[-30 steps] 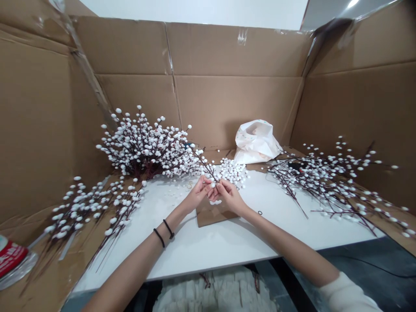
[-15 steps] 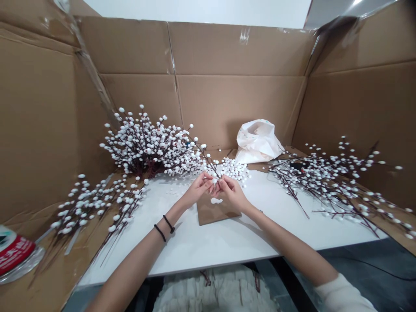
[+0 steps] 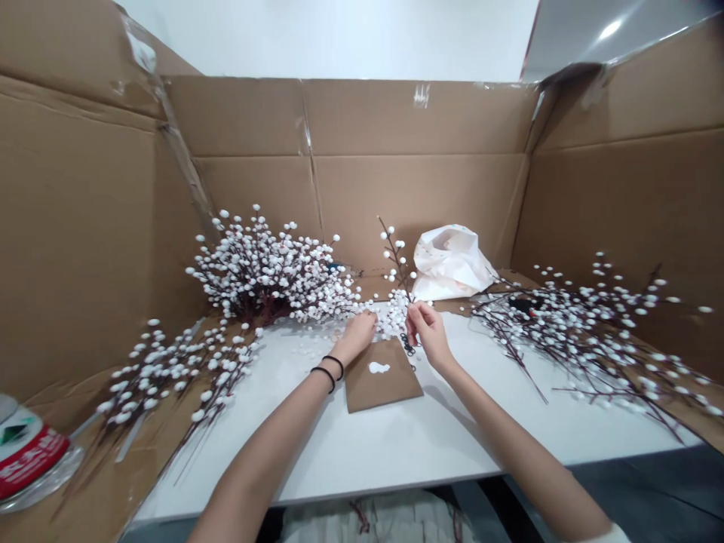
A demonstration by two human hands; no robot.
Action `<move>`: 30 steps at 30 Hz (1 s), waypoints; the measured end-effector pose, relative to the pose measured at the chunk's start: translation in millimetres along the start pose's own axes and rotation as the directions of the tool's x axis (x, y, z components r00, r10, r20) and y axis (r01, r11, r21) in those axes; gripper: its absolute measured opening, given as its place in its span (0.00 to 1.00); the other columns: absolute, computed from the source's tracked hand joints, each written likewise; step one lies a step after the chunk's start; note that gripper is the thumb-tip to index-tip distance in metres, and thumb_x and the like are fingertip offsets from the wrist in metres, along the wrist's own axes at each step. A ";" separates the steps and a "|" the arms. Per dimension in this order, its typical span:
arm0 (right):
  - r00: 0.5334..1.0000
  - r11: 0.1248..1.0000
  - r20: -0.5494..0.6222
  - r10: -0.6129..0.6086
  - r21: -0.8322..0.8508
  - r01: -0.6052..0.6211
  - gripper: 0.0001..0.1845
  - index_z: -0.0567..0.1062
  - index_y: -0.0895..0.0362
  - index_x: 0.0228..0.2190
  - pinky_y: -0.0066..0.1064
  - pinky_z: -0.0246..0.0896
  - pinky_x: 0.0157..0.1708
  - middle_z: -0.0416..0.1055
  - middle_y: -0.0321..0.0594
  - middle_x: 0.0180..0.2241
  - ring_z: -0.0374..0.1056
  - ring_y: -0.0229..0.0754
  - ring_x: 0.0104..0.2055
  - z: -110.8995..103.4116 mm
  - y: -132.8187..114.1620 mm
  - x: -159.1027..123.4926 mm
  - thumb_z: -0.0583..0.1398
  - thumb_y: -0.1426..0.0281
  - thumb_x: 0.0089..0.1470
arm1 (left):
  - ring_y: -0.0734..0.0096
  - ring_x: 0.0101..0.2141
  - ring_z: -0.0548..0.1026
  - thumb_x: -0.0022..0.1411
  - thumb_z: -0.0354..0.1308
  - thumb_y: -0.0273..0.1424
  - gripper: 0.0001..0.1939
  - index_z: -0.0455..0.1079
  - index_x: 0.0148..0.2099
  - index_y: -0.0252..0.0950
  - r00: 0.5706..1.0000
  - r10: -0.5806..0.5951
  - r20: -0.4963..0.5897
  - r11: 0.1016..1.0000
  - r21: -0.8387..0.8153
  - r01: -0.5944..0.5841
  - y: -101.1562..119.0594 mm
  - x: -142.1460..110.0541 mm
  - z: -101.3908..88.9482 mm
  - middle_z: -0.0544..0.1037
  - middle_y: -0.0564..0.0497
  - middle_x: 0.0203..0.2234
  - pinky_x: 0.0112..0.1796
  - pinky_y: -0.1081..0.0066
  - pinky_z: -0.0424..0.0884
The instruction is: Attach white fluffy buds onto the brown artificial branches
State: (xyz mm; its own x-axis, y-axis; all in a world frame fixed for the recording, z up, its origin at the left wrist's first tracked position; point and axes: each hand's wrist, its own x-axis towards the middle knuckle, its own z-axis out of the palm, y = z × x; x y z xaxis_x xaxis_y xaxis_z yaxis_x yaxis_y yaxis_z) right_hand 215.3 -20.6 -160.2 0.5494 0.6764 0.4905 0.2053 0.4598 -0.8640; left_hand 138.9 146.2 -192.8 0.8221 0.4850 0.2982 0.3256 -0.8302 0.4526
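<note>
Two hands: left hand [image 3: 359, 337] and right hand [image 3: 427, 335] apart, with a narrow gap between them, both above the far part of the table [image 3: 362, 456].
Right hand: fingertips pinched together on the lower stem of a pussy willow sprig [image 3: 397, 258], which is artificial by appearance; the sprig stands up and leans away to the left.
Left hand: fingers gathered, resting just beside a heap of loose white buds [image 3: 394, 315]; whether it holds anything cannot be told, as the fingers hide it.
Under right hand: small black loops [image 3: 408, 345], possibly scissor handles; too small to confirm.
Centre: square of brown kraft card [image 3: 385, 385] lying flat, a white bud cluster [image 3: 378, 368] on it; scattered white buds [image 3: 308, 347] on the table left of it.
Surroundings: bushy bundle of budded branches [image 3: 265, 273] at rear left, loose branches [image 3: 181, 366] at left, more branches [image 3: 588, 339] at right, white plastic bag [image 3: 452, 264] at rear, cardboard box walls [image 3: 418, 204] behind.
Left wrist: two black hair ties [image 3: 326, 375].
Handling note: judged best to pinch the bare stem below the lowest buds, since the buds look lightly attached; keep the sprig clear of the heap to avoid snagging.
</note>
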 end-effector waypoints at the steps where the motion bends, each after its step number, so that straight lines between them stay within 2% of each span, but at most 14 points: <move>1: 1.000 1.000 0.015 0.007 -0.007 -0.007 0.21 0.60 0.56 0.22 0.25 0.44 0.12 0.56 0.30 0.15 0.52 0.31 0.12 1.3 1.0 -1.3 0.53 0.53 0.54 | 0.66 0.36 0.69 0.56 0.48 0.23 0.08 0.68 0.33 0.33 1.000 -0.008 -0.001 1.000 0.003 0.008 0.1 0.2 0.8 0.71 0.43 0.33 0.43 0.67 0.62; 6: 0.996 1.000 0.082 0.024 0.000 -0.024 0.20 0.60 0.57 0.21 0.25 0.44 0.15 0.56 0.30 0.15 0.51 0.31 0.14 8.3 5.7 -7.1 0.56 0.55 0.52 | 0.67 0.32 0.68 0.55 0.50 0.24 0.05 0.66 0.31 0.34 1.000 -0.026 -0.014 0.999 -0.023 0.026 -0.7 -11.5 -5.8 0.71 0.46 0.29 0.40 0.68 0.63; 9: 0.994 1.000 0.108 0.030 -0.011 -0.029 0.20 0.60 0.57 0.21 0.25 0.44 0.15 0.56 0.30 0.15 0.51 0.31 0.15 12.2 8.0 -8.5 0.57 0.55 0.51 | 0.68 0.34 0.68 0.54 0.51 0.24 0.05 0.66 0.34 0.34 0.997 -0.028 -0.070 0.996 -0.089 0.022 3.5 -18.0 -11.2 0.71 0.47 0.31 0.41 0.68 0.63; 12: 0.994 0.999 0.103 0.038 -0.017 -0.036 0.20 0.60 0.57 0.21 0.25 0.44 0.16 0.56 0.29 0.15 0.51 0.31 0.15 14.3 8.9 -7.7 0.59 0.55 0.49 | 0.68 0.38 0.68 0.59 0.46 0.27 0.07 0.64 0.36 0.35 0.985 -0.045 -0.168 0.981 -0.193 0.012 12.5 -23.3 -16.9 0.70 0.46 0.35 0.42 0.69 0.63; 15: 0.995 0.998 0.086 0.058 -0.010 -0.057 0.20 0.59 0.56 0.21 0.25 0.44 0.16 0.57 0.29 0.14 0.52 0.31 0.15 15.2 9.1 -6.0 0.61 0.56 0.46 | 0.73 0.29 0.67 0.62 0.38 0.35 0.15 0.62 0.32 0.35 0.981 -0.085 -0.172 0.940 -0.341 0.022 23.2 -34.2 -25.1 0.68 0.51 0.27 0.32 0.73 0.64; 16: 0.995 0.998 0.079 0.061 -0.008 -0.061 0.20 0.59 0.56 0.21 0.25 0.44 0.16 0.57 0.29 0.14 0.52 0.31 0.15 15.5 9.3 -5.5 0.61 0.56 0.46 | 0.75 0.25 0.65 0.62 0.37 0.39 0.16 0.61 0.32 0.36 0.984 -0.106 -0.141 0.901 -0.433 0.035 26.4 -39.2 -28.4 0.66 0.53 0.23 0.27 0.76 0.61; 18: 0.995 0.998 0.070 0.068 -0.001 -0.068 0.20 0.59 0.56 0.20 0.25 0.44 0.16 0.58 0.29 0.14 0.52 0.31 0.15 16.1 10.2 -4.7 0.62 0.57 0.45 | 0.79 0.21 0.61 0.59 0.44 0.45 0.16 0.60 0.33 0.36 0.985 -0.161 -0.056 0.696 -0.714 0.073 31.1 -49.2 -35.4 0.64 0.56 0.22 0.22 0.79 0.56; 19: 0.995 0.997 0.070 0.075 0.004 -0.075 0.20 0.59 0.56 0.20 0.25 0.44 0.16 0.58 0.29 0.13 0.52 0.31 0.15 16.5 10.9 -4.3 0.62 0.57 0.45 | 0.81 0.21 0.60 0.57 0.47 0.46 0.16 0.59 0.34 0.37 0.982 -0.180 -0.048 0.592 -0.803 0.069 32.4 -53.5 -38.8 0.64 0.56 0.23 0.21 0.80 0.55; 20: 0.994 0.996 0.070 0.083 0.010 -0.084 0.20 0.59 0.56 0.20 0.24 0.43 0.15 0.58 0.29 0.13 0.51 0.31 0.14 17.0 11.8 -4.1 0.62 0.58 0.45 | 0.81 0.21 0.60 0.55 0.50 0.44 0.15 0.60 0.35 0.37 0.979 -0.197 -0.059 0.510 -0.859 0.051 33.0 -56.9 -42.0 0.64 0.57 0.24 0.22 0.80 0.56; 22: 0.991 0.995 0.085 0.102 0.013 -0.103 0.20 0.59 0.56 0.20 0.24 0.44 0.15 0.58 0.28 0.13 0.51 0.31 0.14 18.0 13.7 -3.7 0.62 0.58 0.45 | 0.82 0.21 0.60 0.54 0.52 0.40 0.13 0.62 0.37 0.37 0.974 -0.205 -0.099 0.431 -0.902 -0.002 32.5 -60.6 -46.9 0.63 0.57 0.24 0.23 0.80 0.57; 25: 0.986 0.992 0.114 0.124 0.000 -0.125 0.20 0.58 0.56 0.21 0.24 0.44 0.15 0.58 0.28 0.12 0.52 0.31 0.14 19.4 15.0 -4.0 0.62 0.59 0.45 | 0.81 0.21 0.57 0.55 0.50 0.38 0.12 0.65 0.36 0.35 0.975 -0.178 -0.135 0.417 -0.908 -0.049 30.6 -60.9 -50.5 0.59 0.57 0.22 0.24 0.78 0.58; 30: 0.983 0.993 0.137 0.120 -0.034 -0.116 0.20 0.58 0.57 0.20 0.24 0.45 0.15 0.58 0.28 0.12 0.52 0.31 0.14 20.1 13.5 -5.0 0.63 0.59 0.44 | 0.81 0.21 0.56 0.55 0.53 0.44 0.16 0.65 0.33 0.35 0.956 -0.232 -0.179 0.506 -0.862 -0.038 33.0 -61.0 -50.6 0.58 0.58 0.19 0.23 0.78 0.55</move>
State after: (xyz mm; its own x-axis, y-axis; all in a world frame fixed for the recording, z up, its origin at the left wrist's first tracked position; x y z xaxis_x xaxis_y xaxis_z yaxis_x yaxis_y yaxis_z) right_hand 199.0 -6.2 -172.0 0.4537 0.7992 0.3942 0.1669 0.3583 -0.9186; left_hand 75.9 103.2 -153.5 0.6269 0.7058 0.3300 -0.2693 -0.2013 0.9418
